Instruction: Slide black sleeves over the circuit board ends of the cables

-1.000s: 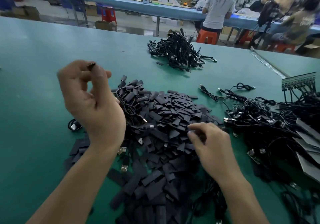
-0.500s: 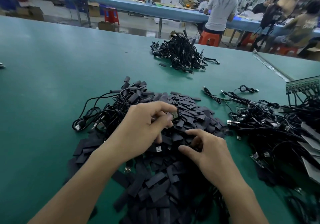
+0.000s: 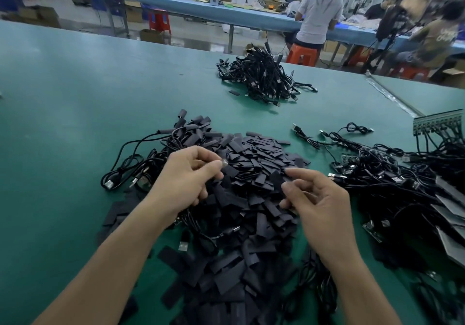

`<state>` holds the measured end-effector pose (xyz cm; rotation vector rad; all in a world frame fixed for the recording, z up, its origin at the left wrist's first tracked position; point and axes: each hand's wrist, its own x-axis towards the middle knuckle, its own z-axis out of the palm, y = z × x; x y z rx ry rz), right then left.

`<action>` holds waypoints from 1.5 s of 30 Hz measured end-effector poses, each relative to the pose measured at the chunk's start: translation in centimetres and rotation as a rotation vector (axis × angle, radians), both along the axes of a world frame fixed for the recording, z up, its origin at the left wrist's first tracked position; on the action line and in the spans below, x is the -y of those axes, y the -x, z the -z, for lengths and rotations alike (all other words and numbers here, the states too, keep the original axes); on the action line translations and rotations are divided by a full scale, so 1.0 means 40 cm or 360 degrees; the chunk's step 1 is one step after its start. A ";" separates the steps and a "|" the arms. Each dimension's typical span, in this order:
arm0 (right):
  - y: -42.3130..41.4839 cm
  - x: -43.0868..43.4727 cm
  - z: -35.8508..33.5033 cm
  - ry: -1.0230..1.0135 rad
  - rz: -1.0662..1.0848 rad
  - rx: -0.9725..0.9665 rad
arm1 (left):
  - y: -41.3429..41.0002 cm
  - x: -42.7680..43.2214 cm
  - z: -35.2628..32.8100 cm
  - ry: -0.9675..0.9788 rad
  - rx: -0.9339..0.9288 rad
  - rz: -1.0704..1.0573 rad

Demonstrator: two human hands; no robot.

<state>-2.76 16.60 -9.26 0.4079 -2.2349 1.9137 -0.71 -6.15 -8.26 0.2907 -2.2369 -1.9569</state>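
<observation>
Your hands sit over the sleeve pile (image 3: pixel 251 153). Your right hand (image 3: pixel 319 204) pinches one sleeve (image 3: pixel 276 181), and your left hand (image 3: pixel 183 179) pinches a cable end (image 3: pixel 224 163). Tangled cables (image 3: pixel 377 173) lie to the right, with another bundle (image 3: pixel 261 78) farther back.

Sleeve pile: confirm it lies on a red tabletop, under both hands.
Not red. The head view shows the sleeve pile on a green tabletop, under both hands: the left hand pinches a cable end, the right hand a sleeve.
</observation>
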 end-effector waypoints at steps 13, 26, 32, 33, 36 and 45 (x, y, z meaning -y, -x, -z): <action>0.000 0.034 0.040 -0.0243 -0.0251 0.0054 | 0.000 -0.070 0.078 -0.0038 -0.0348 0.0407; -0.012 0.054 0.054 -0.0428 0.0042 -0.0197 | -0.001 -0.083 0.091 -0.0017 -0.0295 0.0251; -0.013 0.054 0.054 -0.0495 0.0077 -0.0263 | 0.006 -0.077 0.093 -0.0127 -0.0380 0.0055; -0.010 0.054 0.054 -0.0482 0.0095 -0.0246 | 0.009 -0.073 0.087 -0.0153 -0.0438 -0.0011; -0.009 0.051 0.056 -0.0483 0.0136 -0.0194 | 0.014 -0.054 0.047 -0.0110 -0.0684 -0.0296; -0.010 0.046 0.048 -0.0540 0.0246 -0.0152 | -0.033 -0.005 -0.066 0.1143 -0.1632 -0.0862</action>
